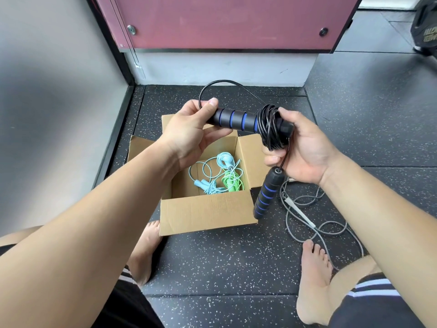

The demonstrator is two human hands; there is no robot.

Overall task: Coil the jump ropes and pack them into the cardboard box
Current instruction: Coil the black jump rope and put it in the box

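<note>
Speckled floor matting (236,263) carried the cardboard box (205,211) at centre frame. Above it, the left grip (189,133) pinched the black handle (233,118); the right grip (305,147) clasped the coil (269,129). Keeping tension while winding the last loop (222,80) seemed wisest.

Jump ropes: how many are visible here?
4. The black rope is in the left hand and right hand; the light blue rope and green rope lie in the cardboard box; the grey rope lies on the floor. The box may hide more.

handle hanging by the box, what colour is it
The handle is black with blue rings, clearest in the head view.
</note>
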